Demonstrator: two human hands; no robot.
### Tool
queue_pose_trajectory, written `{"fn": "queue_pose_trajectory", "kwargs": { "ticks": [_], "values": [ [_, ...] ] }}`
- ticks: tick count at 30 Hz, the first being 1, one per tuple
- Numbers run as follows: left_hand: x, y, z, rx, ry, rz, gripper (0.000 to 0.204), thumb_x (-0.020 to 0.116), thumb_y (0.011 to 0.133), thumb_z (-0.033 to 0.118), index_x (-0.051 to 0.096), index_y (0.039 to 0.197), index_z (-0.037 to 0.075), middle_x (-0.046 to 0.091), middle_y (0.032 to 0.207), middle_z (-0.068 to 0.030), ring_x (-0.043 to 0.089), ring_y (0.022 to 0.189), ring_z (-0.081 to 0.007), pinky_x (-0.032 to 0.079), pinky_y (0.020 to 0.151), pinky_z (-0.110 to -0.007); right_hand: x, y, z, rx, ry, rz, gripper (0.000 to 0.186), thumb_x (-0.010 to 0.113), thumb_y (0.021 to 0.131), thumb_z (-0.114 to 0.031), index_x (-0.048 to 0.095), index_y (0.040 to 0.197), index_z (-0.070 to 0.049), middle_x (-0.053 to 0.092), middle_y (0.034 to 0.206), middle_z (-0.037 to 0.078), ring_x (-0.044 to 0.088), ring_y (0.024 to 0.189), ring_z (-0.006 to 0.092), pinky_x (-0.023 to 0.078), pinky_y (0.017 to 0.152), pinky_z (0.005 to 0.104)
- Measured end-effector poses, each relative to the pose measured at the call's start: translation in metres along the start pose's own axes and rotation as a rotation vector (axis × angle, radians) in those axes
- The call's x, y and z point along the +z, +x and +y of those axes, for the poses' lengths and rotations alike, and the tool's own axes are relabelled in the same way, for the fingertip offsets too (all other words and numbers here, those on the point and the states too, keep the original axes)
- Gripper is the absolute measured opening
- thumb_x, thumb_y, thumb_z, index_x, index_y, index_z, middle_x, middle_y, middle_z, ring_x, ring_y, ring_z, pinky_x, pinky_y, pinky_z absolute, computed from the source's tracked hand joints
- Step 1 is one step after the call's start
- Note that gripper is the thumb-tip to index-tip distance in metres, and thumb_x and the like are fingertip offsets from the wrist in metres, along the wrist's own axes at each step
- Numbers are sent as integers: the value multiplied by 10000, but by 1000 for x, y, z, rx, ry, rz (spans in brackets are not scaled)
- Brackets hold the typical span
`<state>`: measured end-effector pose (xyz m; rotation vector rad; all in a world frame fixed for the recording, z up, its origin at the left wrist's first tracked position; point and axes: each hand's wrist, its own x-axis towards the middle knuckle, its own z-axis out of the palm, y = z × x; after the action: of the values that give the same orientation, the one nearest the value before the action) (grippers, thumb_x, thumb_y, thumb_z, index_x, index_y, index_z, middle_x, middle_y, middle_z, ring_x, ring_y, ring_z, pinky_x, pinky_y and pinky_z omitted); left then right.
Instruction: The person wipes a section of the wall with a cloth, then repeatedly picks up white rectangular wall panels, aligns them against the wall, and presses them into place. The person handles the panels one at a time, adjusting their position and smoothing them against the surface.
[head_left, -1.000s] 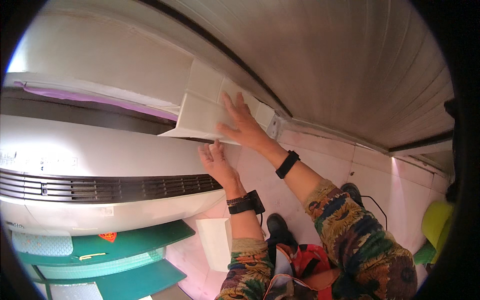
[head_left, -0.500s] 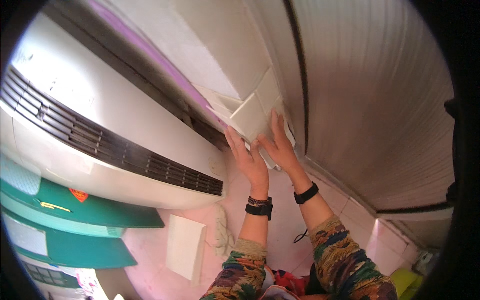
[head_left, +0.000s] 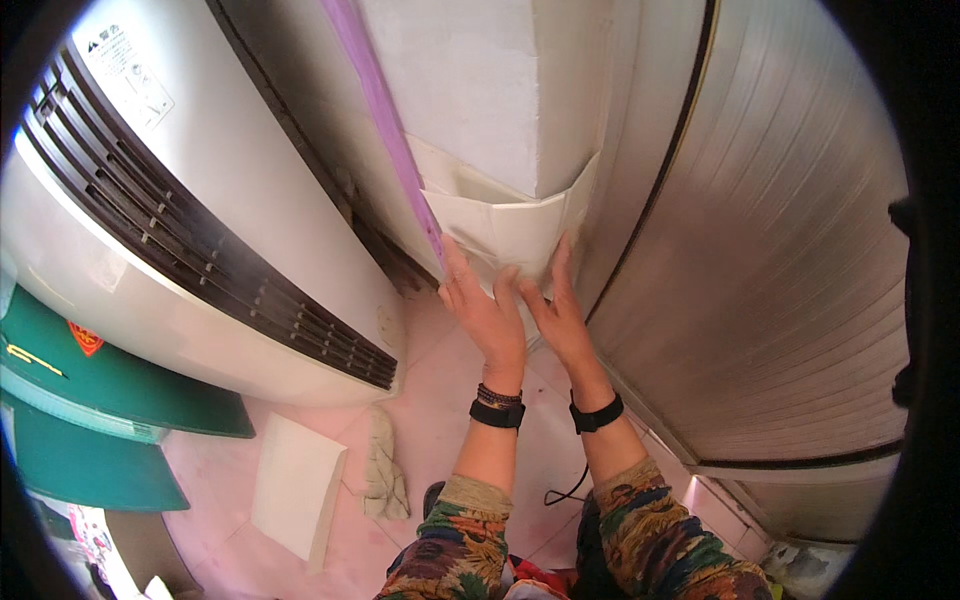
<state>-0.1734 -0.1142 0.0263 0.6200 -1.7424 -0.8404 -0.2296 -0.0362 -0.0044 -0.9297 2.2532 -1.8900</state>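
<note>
A cream tile-like panel (head_left: 505, 225) with a bend in it lies against the lower part of the white wall column (head_left: 470, 90). My left hand (head_left: 482, 310) touches its lower left part, fingers stretched upward and thumb angled inward. My right hand (head_left: 560, 320), fingers extended, presses at its lower right side. A purple strip (head_left: 380, 110) runs down the wall just left of the panel, behind my left fingertips. The panel's bottom edge is partly hidden by my hands.
A white air conditioner (head_left: 280, 210) with dark vents stands left, with green boards (head_left: 90, 470) below. A ribbed metal door (head_left: 750, 250) is close on my right. The pink floor (head_left: 215, 530) holds a loose white slab (head_left: 300, 480), a pale crumpled cloth (head_left: 383, 460) and a black cable (head_left: 565, 495).
The view has swung round, so the column stands more upright in it. My hands have shifted lower on the panel, now side by side with fingertips on it.
</note>
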Motion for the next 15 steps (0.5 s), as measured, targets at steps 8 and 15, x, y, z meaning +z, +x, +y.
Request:
{"fn": "queue_pose_trajectory", "kwargs": {
  "ticks": [8,15],
  "values": [
    [15,2,1,-217,-83,-26,290,665,877,26,603,1161,22,620,1132,-132,591,948,-295,493,837,-394,2,0,3,10,0,-8,877,596,997,-204,-25,1595,-43,64,1636,297,64,1527,394,195,1210,435],
    [31,-13,5,-8,-141,99,190,621,921,31,620,1107,-2,651,1109,-127,635,999,-278,526,856,-378,2,-5,6,18,77,-25,861,590,996,-140,-16,1606,-85,56,1647,269,86,1529,370,190,1214,429]
  ]
}}
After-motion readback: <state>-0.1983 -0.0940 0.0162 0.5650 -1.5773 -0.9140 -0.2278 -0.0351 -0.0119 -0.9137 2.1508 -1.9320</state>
